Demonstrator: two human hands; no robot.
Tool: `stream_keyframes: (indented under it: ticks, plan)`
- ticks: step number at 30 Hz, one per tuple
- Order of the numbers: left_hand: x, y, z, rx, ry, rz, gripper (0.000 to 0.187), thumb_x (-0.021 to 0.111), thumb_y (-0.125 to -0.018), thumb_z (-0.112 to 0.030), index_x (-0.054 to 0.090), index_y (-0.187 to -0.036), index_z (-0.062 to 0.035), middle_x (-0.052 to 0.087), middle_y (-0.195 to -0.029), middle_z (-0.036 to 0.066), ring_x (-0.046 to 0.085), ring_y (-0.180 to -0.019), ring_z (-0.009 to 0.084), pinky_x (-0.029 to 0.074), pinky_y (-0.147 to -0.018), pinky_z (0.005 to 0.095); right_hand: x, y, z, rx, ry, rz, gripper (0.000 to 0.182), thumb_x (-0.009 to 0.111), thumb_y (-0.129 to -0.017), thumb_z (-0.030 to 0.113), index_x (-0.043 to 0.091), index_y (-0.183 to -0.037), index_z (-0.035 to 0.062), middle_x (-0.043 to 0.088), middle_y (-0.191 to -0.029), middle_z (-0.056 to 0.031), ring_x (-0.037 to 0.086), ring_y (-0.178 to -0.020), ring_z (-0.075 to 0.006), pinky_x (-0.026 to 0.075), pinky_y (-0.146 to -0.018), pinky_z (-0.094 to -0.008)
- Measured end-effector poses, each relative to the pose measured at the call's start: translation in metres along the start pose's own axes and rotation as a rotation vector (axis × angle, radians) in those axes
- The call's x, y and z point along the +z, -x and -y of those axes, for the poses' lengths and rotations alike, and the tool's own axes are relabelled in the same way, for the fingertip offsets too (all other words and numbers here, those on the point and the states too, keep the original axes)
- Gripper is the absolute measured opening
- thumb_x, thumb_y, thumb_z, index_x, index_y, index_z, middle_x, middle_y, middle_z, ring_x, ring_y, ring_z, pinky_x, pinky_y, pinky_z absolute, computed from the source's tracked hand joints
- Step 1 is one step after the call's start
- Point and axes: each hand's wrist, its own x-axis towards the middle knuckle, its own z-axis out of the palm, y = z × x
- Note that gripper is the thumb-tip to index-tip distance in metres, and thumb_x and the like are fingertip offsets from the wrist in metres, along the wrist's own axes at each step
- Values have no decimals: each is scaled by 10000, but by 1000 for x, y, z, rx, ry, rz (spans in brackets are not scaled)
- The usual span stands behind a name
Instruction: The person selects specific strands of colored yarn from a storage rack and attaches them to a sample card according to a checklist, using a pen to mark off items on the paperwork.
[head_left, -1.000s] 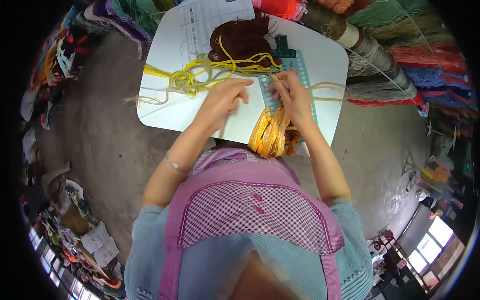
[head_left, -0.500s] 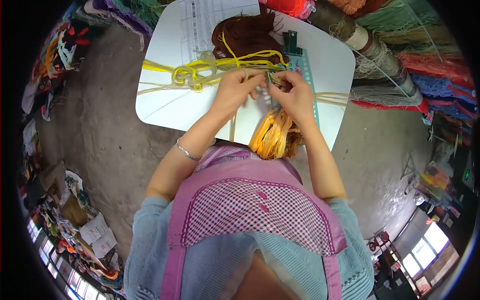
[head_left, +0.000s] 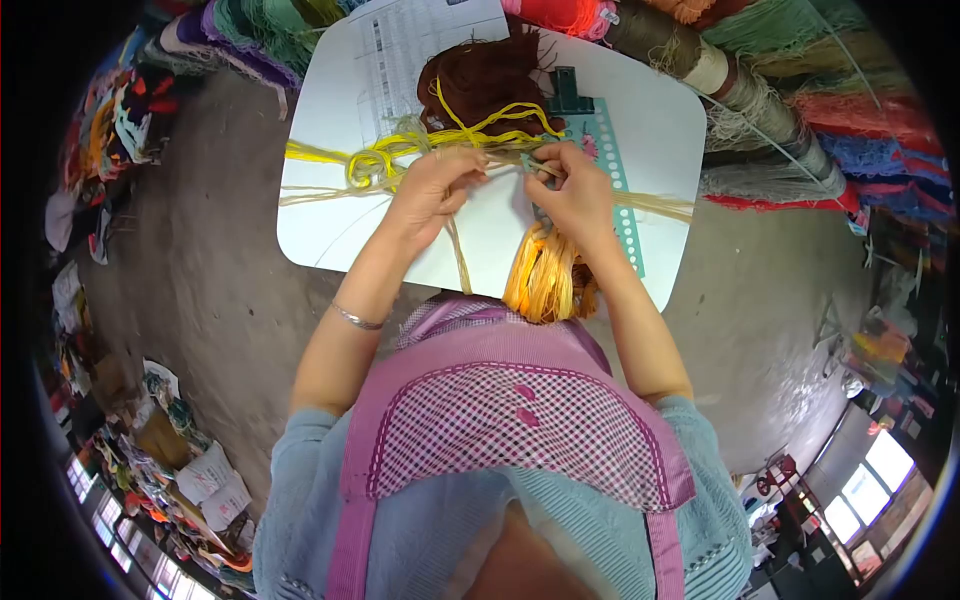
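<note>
Keep both grips pinched on the pale yarn strand [head_left: 500, 160]: your left hand [head_left: 425, 190] and right hand [head_left: 575, 190] hold it taut over the teal card [head_left: 615, 150]; thread it squarely.

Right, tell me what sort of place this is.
Probably a yarn or textile workshop. Big rolls of coloured thread are stacked beside the white table, heaps of scraps line the concrete floor, and both hands work pale strands across a teal perforated board.
</note>
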Motion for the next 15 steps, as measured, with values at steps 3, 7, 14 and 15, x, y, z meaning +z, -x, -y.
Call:
stream_keyframes:
  ticks: [3,7,14,15]
  plan:
    - [9,3,-5,-116,287,137,206,555,-880,-121,645,-989,28,622,-773,79,528,-587,51,268,-407,167,0,1,5,32,65,24,393,735,-702,174,581,-1033,27,630,-743,-72,608,-648,-201,494,-627,-320]
    - [25,-16,0,-76,-198,259,322,509,-889,-117,618,-1161,16,605,-671,53,523,-509,54,322,-402,175,3,5,3,-7,99,-82,453,766,-687,173,568,-1072,41,500,-653,-28,496,-588,-132,438,-575,-274]
    - [-5,-8,0,412,-1247,61,296,585,-895,-338,630,-814,-56,581,-684,-12,508,-614,86,391,-544,263,7,4,-4,-113,236,-86,446,743,-655,244,584,-1031,62,613,-758,-73,616,-700,-253,483,-627,-377]
    - [-16,11,-13,300,-1015,-32,309,586,-899,-344,610,-775,-61,543,-665,-24,468,-592,79,365,-527,258,6,4,-2,-67,209,-55,417,737,-651,248,599,-1001,68,616,-751,-66,617,-698,-248,483,-622,-373]
